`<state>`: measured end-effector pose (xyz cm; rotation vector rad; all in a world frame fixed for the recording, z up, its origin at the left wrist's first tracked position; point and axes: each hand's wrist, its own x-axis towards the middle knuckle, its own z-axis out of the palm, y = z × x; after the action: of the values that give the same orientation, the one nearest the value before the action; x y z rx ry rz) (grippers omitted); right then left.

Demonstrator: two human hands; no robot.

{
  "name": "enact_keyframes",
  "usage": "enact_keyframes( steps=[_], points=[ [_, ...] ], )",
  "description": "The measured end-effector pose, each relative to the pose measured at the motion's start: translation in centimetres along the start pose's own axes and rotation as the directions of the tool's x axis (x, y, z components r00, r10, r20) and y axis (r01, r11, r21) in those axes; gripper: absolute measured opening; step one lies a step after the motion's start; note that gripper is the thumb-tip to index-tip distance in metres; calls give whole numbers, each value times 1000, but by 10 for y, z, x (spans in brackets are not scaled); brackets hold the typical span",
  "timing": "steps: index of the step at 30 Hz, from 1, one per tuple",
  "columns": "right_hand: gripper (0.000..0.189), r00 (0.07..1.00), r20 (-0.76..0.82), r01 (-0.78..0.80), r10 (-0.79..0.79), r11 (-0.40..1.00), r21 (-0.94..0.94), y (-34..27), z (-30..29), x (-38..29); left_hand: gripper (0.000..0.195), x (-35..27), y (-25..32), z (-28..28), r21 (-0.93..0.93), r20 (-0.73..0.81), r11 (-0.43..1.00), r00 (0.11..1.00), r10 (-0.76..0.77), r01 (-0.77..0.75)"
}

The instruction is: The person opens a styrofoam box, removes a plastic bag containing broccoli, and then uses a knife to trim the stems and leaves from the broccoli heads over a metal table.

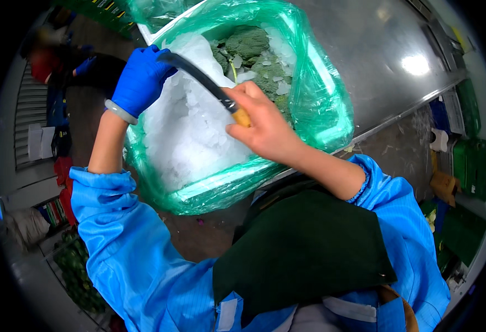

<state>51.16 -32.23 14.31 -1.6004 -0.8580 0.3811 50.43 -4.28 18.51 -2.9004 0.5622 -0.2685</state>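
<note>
My right hand (263, 124), bare, grips the yellowish handle of a curved dark-bladed knife (201, 79). The blade reaches up and left to my left hand (143, 79), which wears a blue glove and has its fingers bent at the blade's tip; whether they hold the blade or anything else cannot be told. Both hands are over a box lined with green plastic film (322, 95). White crushed ice (193, 133) fills its left and near part. Broccoli heads (247, 43) with ice bits on them lie at the far right inside it.
The box stands on a metal table (363, 54), beside another green-lined white box (160, 14) at the top. A co-worker with blue gloves (85, 66) is at the far left. Green crates (473, 166) stand at the right, and green produce (77, 269) lies at the lower left.
</note>
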Motion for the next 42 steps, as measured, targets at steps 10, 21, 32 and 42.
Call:
enact_keyframes(
  steps=[10, 21, 32, 42],
  points=[
    [52, 982, 188, -1, -20, 994, 109, -7, 20, 24, 15, -51, -13, 35, -223, -90, 962, 980, -178, 155],
    [58, 985, 134, 67, -112, 951, 301, 36, 7, 19, 10, -55, -9, 38, -285, -255, 947, 941, -223, 147],
    [44, 936, 206, 332, -285, 908, -254, 6, 116, 48, 19, -145, -30, 130, -720, -59, 583, 804, -591, 376],
    [38, 898, 380, -238, 220, 971, -2, 4, 79, 60, 33, -160, 80, 9, -801, -292, 451, 399, -869, 393]
  ],
)
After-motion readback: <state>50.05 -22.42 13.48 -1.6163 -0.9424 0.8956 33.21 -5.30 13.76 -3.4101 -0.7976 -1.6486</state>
